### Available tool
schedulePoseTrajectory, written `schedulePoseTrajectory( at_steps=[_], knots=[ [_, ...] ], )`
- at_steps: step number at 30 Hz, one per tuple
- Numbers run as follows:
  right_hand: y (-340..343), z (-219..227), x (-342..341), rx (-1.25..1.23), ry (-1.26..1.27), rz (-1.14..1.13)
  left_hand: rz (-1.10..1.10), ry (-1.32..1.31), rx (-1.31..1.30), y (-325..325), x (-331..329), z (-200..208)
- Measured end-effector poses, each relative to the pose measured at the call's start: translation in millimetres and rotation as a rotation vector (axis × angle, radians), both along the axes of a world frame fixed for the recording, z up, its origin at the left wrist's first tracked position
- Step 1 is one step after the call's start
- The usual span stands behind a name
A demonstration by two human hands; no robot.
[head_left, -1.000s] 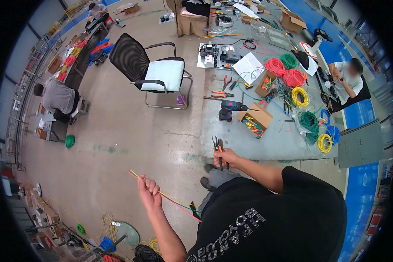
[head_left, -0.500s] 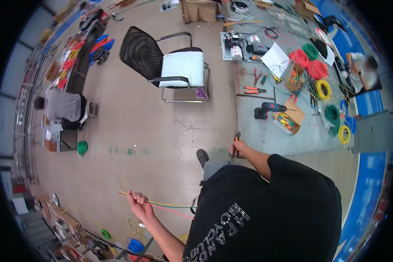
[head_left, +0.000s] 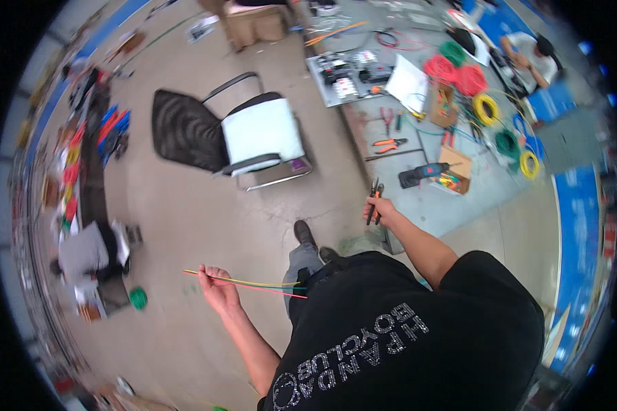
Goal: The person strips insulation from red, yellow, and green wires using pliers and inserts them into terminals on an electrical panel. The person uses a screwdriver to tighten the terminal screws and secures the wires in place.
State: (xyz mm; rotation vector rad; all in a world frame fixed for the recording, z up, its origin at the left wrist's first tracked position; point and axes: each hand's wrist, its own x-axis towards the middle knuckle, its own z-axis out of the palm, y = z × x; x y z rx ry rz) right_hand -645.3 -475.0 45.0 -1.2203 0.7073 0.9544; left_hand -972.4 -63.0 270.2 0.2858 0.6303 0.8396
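My left hand (head_left: 219, 291) is pinched on a few thin wires (head_left: 271, 284), coloured yellow, green and red. Their short ends stick out to the left past the fingers, and the rest runs right toward my body, where it goes out of sight. My right hand (head_left: 385, 209) is wrapped round a pair of pliers (head_left: 375, 195) with dark jaws and orange-and-black handles, jaws pointing away from me. The pliers are just off the near left edge of the workbench (head_left: 432, 219), with the wires well apart from them.
On the bench lie a cordless drill (head_left: 421, 175), orange-handled pliers (head_left: 391, 145), an open carton (head_left: 454, 168) and coils of red wire (head_left: 469, 80). A mesh office chair (head_left: 260, 130) stands ahead. One person (head_left: 86, 255) sits far left, another (head_left: 531, 61) beyond the bench.
My view has turned and I have moved closer to the bench. My right hand with the pliers has risen beside the bench edge. The left hand keeps hold of the wires.
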Motion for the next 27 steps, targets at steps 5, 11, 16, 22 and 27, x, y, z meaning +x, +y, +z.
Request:
schedulePoseTrajectory(
  at_steps=[5,11,16,22,27],
  knots=[
    [-4.2,18.5,42.9,0.018,-0.006,-0.218,-0.239,-0.005,0.026,59.6,127.3,-16.4],
    [5.2,31.0,102.9,-0.003,-0.071,-0.492,-0.562,-0.060,0.060,91.9,288.1,-12.3],
    [6.6,18.5,143.6,0.012,-0.021,-0.641,-0.759,-0.002,0.126,78.2,415.3,-7.4],
    [5.4,-15.4,245.3,-0.066,-0.035,-0.668,-0.899,-0.021,0.121,29.1,567.8,3.6],
    [-13.7,-59.3,299.2,-0.288,-0.081,-0.594,-1.038,-0.007,0.093,-25.3,687.1,26.5]
  ],
)
